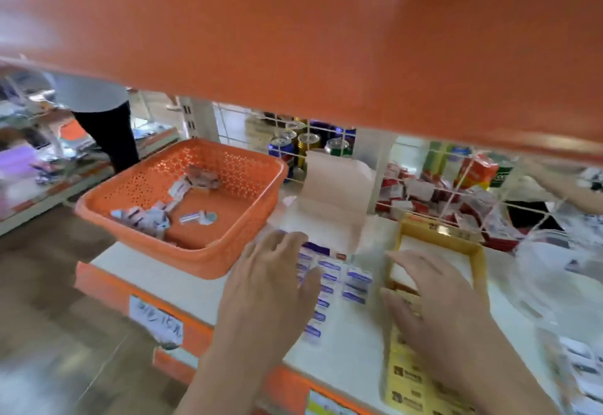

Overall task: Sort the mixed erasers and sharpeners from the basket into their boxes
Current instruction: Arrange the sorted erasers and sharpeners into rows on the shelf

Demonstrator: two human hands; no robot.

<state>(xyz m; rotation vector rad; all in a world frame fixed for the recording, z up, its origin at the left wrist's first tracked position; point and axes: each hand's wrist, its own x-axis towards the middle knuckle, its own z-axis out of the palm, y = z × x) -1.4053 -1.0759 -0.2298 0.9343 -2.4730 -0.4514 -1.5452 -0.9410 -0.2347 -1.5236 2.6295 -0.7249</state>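
On the shelf [346, 346] the basket [202, 259] sits at the left with small packets [143, 218] in it, an open box [336, 179] just to its right, a second box [437, 233] right of that, and cans [308, 143] behind them.

Both hands are out front, palms down. Left hand [270, 284] has its fingers spread and pretty straight, thumb sticking out sideways. Right hand [437, 303] is the same deal, fingers loosely fanned, gripping nothing. Both forearms are bare.

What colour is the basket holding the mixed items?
Orange, with perforated walls; the basket shows clearest in the head view.
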